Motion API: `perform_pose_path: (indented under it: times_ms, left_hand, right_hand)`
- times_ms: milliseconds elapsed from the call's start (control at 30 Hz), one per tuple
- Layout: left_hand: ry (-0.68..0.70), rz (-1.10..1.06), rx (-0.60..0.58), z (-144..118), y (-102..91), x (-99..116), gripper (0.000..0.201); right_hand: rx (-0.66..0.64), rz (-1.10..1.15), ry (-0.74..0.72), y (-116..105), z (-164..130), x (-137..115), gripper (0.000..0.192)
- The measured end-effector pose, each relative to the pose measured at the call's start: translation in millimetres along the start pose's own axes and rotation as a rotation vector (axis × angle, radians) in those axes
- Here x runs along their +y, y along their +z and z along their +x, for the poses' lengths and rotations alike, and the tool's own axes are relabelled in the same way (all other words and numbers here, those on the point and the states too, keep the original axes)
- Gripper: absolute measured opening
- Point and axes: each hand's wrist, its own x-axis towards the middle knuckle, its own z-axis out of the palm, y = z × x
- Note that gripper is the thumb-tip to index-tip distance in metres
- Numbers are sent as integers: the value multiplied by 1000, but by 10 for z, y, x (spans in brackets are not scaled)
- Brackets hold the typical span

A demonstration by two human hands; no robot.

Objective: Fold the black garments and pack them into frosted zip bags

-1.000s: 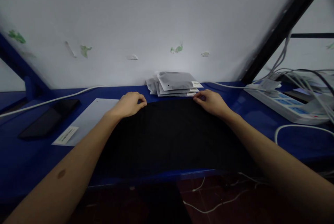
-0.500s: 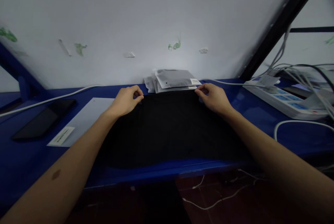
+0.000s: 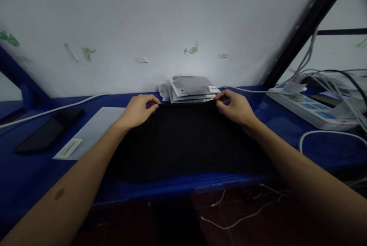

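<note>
A: Starting at the far left, what is lying on the blue table (image 3: 286,123)?

B: A dark flat tablet (image 3: 47,130) is sitting well to the left of the black cloth (image 3: 183,140), and a white cable (image 3: 57,108) is running along the wall behind it. Between the tablet and the cloth a white sheet (image 3: 91,131) is lying flat, its right side touching or tucked beneath the cloth's left edge; which, I cannot tell.

A: And the hands?

B: The left hand (image 3: 137,110) is curling at the cloth's far left corner, fingers bent and pinching the fabric. The cloth is spreading flat across the middle of the table, its near edge reaching the table's front lip. The right hand (image 3: 235,106) is gripping the far right corner the same way, thumb and fingers closing on the hem.

A: What is sitting beyond the cloth?

B: A stack of grey pouches (image 3: 190,87) is resting against the wall, just behind the cloth's far edge, between the two hands.

A: Further right?

B: A white power strip (image 3: 309,110) is lying well to the right of the cloth, with a tangle of cords (image 3: 329,79) plugging into it.
</note>
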Motion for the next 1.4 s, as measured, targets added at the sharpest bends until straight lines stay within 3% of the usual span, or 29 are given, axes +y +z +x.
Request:
perform_pose_path:
  times_ms: [233, 433, 600, 700, 867, 1400]
  left_hand:
    - [37, -61, 0, -56, -150, 158, 16]
    - [115, -170, -156, -140, -297, 344, 21]
    - [136, -32, -109, -144, -195, 356, 17]
    - [201, 34, -134, -136, -140, 320, 18]
    - [144, 58, -328, -137, -120, 268, 16]
    - [113, 84, -373, -139, -98, 278, 19]
  right_hand:
    - [-8, 43, -46, -112, -18, -125, 12]
    - [-116, 81, -42, -240, -78, -266, 22]
    - [-59, -45, -64, -204, -89, -249, 25]
    - [-181, -145, -84, -155, -75, -178, 22]
    - [-381, -258, -101, -125, -43, -72, 17]
    - [-363, -284, -160, -75, -21, 44, 14]
